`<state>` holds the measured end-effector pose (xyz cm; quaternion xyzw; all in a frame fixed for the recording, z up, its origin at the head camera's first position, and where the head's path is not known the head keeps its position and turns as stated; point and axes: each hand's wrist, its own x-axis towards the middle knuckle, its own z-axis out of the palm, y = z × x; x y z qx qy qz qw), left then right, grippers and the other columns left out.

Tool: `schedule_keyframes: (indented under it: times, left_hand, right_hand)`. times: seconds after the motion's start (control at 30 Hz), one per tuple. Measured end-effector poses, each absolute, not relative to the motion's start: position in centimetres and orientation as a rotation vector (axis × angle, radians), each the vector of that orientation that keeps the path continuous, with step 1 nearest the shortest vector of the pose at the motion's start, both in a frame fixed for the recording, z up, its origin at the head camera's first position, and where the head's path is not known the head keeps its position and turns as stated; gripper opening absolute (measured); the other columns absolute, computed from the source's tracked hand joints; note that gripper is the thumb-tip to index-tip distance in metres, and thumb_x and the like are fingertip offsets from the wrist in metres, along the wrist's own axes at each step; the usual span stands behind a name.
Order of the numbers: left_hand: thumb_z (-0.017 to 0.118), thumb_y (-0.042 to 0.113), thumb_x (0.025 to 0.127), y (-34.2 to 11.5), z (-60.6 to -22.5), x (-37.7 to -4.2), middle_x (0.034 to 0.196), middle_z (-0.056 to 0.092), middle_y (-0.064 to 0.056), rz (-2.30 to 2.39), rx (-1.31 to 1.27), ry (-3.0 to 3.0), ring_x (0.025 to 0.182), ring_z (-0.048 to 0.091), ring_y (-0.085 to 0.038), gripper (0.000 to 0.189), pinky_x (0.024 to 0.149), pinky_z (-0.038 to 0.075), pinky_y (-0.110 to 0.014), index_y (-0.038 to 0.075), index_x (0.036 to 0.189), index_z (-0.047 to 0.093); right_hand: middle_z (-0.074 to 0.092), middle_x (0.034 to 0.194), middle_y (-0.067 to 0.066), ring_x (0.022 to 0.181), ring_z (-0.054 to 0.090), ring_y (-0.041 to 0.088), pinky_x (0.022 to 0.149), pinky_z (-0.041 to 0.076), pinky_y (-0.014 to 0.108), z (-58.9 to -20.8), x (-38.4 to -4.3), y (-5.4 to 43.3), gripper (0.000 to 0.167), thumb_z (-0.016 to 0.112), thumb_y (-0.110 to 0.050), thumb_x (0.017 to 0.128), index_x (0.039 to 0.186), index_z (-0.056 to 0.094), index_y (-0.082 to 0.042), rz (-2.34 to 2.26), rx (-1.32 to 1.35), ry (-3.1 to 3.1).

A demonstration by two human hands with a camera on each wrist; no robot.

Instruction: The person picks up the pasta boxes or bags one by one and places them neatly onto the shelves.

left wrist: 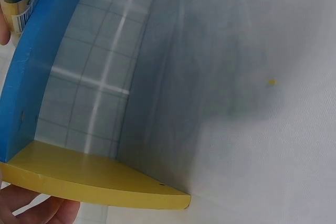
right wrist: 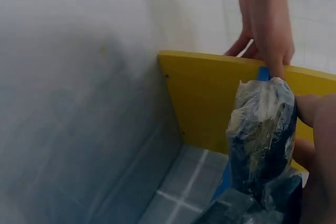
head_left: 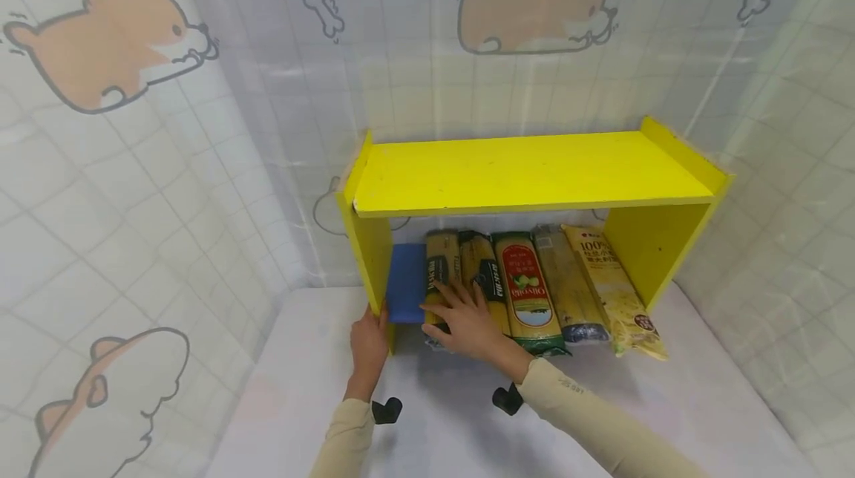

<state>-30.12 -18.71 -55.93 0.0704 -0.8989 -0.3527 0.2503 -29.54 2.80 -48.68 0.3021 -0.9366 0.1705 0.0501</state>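
Observation:
My left hand point(head_left: 369, 341) grips the lower front edge of the left side panel point(right wrist: 210, 95) of a yellow shelf point(head_left: 534, 170), fingers on its outer face. My right hand point(head_left: 467, 318) lies with fingers spread over two packs at the left end of a row of pasta. Under its fingertips is the leftmost spaghetti pack point(head_left: 441, 244); a second dark-labelled spaghetti pack point(head_left: 476, 248) sits partly hidden beneath the hand. In the right wrist view the clear-wrapped end of a spaghetti pack point(right wrist: 260, 129) sticks out beside the fingers.
A blue shelf board point(head_left: 406, 281) shows left of the packs. To the right lie a red-labelled spaghetti pack point(head_left: 528, 285), a clear pasta pack point(head_left: 571, 292) and a yellow pasta bag point(head_left: 614, 289). The shelf stands on a white table point(head_left: 300, 374) against the patterned wall covering point(head_left: 414, 40).

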Motion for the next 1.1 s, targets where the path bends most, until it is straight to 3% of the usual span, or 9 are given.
schedule_keyframes:
  times: [0.23, 0.43, 0.7, 0.83, 0.9, 0.97, 1.1]
  left_hand:
    - [0.057, 0.022, 0.105, -19.1, -56.1, -30.2, 0.057, 0.05, -0.011, -0.934, 0.192, -2.417, 0.048, 0.044, -0.021, 0.029, 0.048, 0.034, -0.031, 0.002, 0.084, 0.057]
    - [0.058, 0.022, 0.105, -19.1, -56.2, -30.5, 0.058, 0.052, -0.012, -0.958, 0.247, -2.431, 0.049, 0.046, -0.022, 0.028, 0.049, 0.035, -0.032, 0.003, 0.084, 0.058]
    - [0.055, 0.027, 0.107, -18.7, -55.9, -31.3, 0.06, 0.049, -0.008, -1.018, 0.228, -2.428, 0.05, 0.043, -0.017, 0.028, 0.049, 0.033, -0.028, 0.003, 0.092, 0.058]
    - [0.059, 0.025, 0.104, -18.7, -55.9, -31.2, 0.061, 0.053, -0.013, -1.004, 0.251, -2.367, 0.05, 0.049, -0.025, 0.025, 0.049, 0.037, -0.035, 0.0, 0.104, 0.058]
    - [0.061, 0.024, 0.104, -18.7, -55.9, -31.2, 0.069, 0.061, -0.021, -0.971, 0.248, -2.354, 0.056, 0.058, -0.034, 0.031, 0.052, 0.045, -0.044, -0.002, 0.12, 0.055]
    - [0.062, 0.023, 0.103, -18.4, -56.0, -31.0, 0.091, 0.07, -0.03, -0.967, 0.264, -2.353, 0.069, 0.068, -0.043, 0.045, 0.061, 0.052, -0.052, 0.0, 0.138, 0.044]
    - [0.066, 0.021, 0.101, -17.1, -56.1, -30.2, 0.14, 0.055, -0.033, -1.047, 0.292, -2.357, 0.104, 0.069, -0.051, 0.074, 0.086, 0.055, -0.06, 0.005, 0.155, 0.018]
  right_hand:
    - [0.042, 0.163, 0.01, 0.152, 0.037, 0.041, 0.114, 0.025, 0.078, -48.5, -29.4, 2.6, 0.043, 0.057, -0.049, 0.102, 0.14, 0.063, -0.031, 0.337, 0.872, -2.836]
    - [0.041, 0.163, 0.013, 0.151, 0.038, 0.043, 0.115, 0.025, 0.078, -48.9, -29.2, 3.1, 0.045, 0.052, -0.047, 0.105, 0.145, 0.058, -0.028, 0.372, 0.887, -2.825]
    - [0.042, 0.162, 0.014, 0.15, 0.037, 0.044, 0.116, 0.025, 0.075, -49.0, -28.9, 4.2, 0.044, 0.052, -0.041, 0.107, 0.146, 0.057, -0.022, 0.426, 0.865, -2.793]
    - [0.044, 0.16, 0.015, 0.149, 0.038, 0.045, 0.116, 0.028, 0.073, -49.0, -28.8, 4.6, 0.045, 0.053, -0.039, 0.106, 0.147, 0.056, -0.019, 0.438, 0.904, -2.764]
    - [0.046, 0.159, 0.015, 0.148, 0.04, 0.044, 0.115, 0.03, 0.072, -49.1, -28.9, 5.0, 0.044, 0.055, -0.037, 0.106, 0.146, 0.056, -0.019, 0.465, 0.9, -2.751]
    - [0.046, 0.158, 0.015, 0.148, 0.04, 0.043, 0.115, 0.031, 0.072, -49.2, -28.8, 5.6, 0.045, 0.056, -0.035, 0.105, 0.147, 0.055, -0.018, 0.503, 0.884, -2.746]
    - [0.045, 0.159, 0.017, 0.147, 0.04, 0.043, 0.115, 0.032, 0.072, -49.8, -28.8, 7.0, 0.049, 0.057, -0.033, 0.105, 0.15, 0.051, -0.014, 0.576, 0.838, -2.73]
